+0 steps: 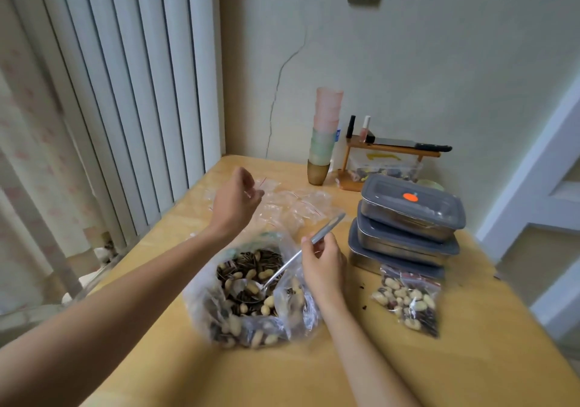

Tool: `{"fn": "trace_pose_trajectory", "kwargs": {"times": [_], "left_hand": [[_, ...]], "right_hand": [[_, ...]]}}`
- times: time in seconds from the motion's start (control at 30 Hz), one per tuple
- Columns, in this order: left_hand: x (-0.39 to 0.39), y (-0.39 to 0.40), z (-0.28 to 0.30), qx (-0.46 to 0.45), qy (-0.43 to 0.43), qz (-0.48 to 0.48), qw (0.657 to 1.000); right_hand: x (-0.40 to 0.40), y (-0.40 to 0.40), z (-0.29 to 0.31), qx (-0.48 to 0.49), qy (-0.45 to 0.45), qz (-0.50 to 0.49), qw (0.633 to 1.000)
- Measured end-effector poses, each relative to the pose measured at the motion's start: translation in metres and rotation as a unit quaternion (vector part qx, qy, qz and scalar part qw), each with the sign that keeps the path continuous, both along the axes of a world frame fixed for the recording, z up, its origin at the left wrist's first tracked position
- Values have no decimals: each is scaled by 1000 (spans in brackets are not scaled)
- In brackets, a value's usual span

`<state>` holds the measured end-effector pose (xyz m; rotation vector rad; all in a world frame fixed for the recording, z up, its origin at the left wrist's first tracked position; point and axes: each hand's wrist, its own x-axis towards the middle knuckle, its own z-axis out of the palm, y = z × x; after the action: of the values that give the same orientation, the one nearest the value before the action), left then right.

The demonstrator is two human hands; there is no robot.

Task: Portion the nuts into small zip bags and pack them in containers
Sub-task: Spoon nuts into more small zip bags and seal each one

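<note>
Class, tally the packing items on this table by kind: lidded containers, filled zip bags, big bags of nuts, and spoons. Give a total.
Lidded containers: 3, stacked
Filled zip bag: 1
Big bag of nuts: 1
Spoon: 1, held in the right hand
Total: 6

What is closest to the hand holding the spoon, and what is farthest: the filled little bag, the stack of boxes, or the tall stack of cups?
From the right hand:
1. Stack of lidded containers, just to its right.
2. Filled zip bag, right and nearer the person; nearly as close.
3. Stack of cups, far back by the wall.
</note>
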<state>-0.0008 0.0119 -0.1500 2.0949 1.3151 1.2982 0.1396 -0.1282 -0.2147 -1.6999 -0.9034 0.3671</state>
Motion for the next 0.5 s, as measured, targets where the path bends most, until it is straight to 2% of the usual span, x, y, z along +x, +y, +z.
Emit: {"fn": "trace_pose_trajectory", "kwargs": {"times": [0.1,0.2,0.27,0.33,0.43,0.5], "left_hand": [[-16,-20,14,7,11,-22,1000],[-29,-53,28,-1,3,-76,997],[-35,-80,34,-12,-2,-129,992],[-38,-106,35,-26,2,-173,985],[-37,-126,23,-110,-21,-209,972],[-36,-126,11,-166,-46,-193,966]], "right_hand": [[0,-3,3,32,25,-23,999],[4,-9,8,68,6,-71,995],[9,-11,11,40,-7,-80,996],[14,-10,15,15,19,-52,998],[18,-7,10,7,102,-4,995],[17,-5,3,-19,108,4,994]]}}
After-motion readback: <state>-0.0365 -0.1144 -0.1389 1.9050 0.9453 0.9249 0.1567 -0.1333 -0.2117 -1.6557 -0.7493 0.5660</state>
